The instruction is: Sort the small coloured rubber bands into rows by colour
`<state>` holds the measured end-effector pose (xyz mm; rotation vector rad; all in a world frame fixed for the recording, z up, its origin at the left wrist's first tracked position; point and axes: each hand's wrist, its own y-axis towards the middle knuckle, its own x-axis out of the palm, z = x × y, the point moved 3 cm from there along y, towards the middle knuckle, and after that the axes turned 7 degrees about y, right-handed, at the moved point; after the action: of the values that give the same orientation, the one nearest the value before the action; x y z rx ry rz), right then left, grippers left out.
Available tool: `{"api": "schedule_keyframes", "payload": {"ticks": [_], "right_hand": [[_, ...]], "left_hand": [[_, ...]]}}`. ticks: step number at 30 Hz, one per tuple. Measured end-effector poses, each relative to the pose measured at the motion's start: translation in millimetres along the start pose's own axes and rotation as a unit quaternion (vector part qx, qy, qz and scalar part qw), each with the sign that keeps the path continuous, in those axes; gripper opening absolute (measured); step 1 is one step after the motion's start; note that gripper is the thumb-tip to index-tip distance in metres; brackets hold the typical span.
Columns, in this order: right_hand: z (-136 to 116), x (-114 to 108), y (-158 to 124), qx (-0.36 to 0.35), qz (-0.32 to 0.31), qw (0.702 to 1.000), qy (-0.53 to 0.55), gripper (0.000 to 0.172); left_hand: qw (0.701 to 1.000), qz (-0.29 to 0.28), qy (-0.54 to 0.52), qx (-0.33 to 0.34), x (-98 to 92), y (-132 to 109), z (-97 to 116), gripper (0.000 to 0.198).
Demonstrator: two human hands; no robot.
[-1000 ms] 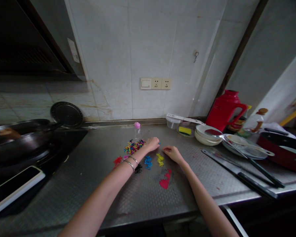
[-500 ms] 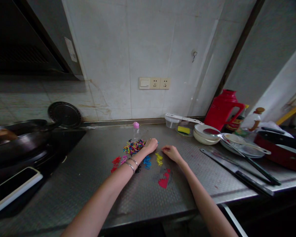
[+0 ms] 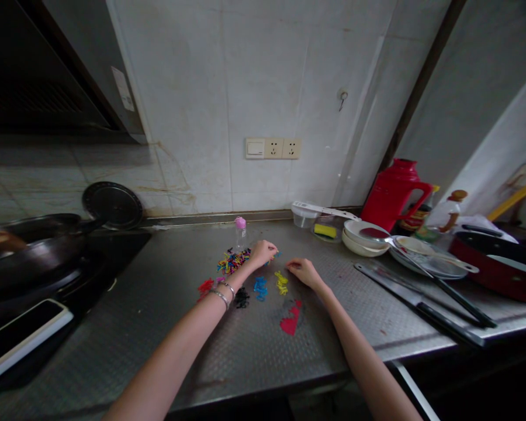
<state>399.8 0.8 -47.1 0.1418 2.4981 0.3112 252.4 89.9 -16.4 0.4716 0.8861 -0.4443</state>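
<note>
Head view: multicoloured band pile (image 3: 231, 261) lies left of the nearer left hand (image 3: 263, 253), pinching a blue band (image 3: 278, 254); right hand (image 3: 305, 272), grip unclear.

Heap of small pieces (image 3: 232, 261) midway along the bench (image 3: 245, 356).
A bottle (image 3: 241, 238) stands behind the heap, small piles (image 3: 259, 288) lie before it; the left hand (image 3: 263, 253) is at its right side, the right hand (image 3: 304, 272) farther right. A pan (image 3: 37, 252) sits far left; at right, bowls (image 3: 362, 251), a flask (image 3: 388, 199) behind them, a knife (image 3: 418, 306) in front.
</note>
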Motion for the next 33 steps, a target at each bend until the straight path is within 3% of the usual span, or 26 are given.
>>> {"api": "schedule_keyframes", "payload": {"ticks": [4,14,21,27,30,33], "right_hand": [[-0.5,0.1,-0.2,0.009,-0.002,1.0,0.0,0.025],[4.7,1.9,2.5,0.001,-0.006,1.0,-0.008,0.025],[7.9,1.5,4.2,0.003,-0.007,1.0,-0.013,0.024],[6.0,0.8,2.7,0.004,-0.01,1.0,-0.016,0.025],[4.3,0.7,2.0,0.001,-0.01,1.0,-0.018,0.025],[2.7,1.0,1.8,0.001,-0.01,1.0,-0.021,0.025]], "left_hand": [[0.997,0.036,-0.058,0.024,-11.2,-1.9,-7.7,0.029],[0.98,-0.11,-0.132,0.098,-7.2,-48.5,6.9,0.031],[0.981,-0.143,-0.035,0.123,-3.6,-64.2,6.5,0.028],[0.994,-0.067,-0.014,0.09,-38.4,-62.4,-11.0,0.034],[0.999,-0.006,-0.018,0.05,-67.5,-65.2,-42.2,0.033],[0.993,0.09,-0.059,-0.045,-98.1,-74.1,-88.5,0.033]]}}
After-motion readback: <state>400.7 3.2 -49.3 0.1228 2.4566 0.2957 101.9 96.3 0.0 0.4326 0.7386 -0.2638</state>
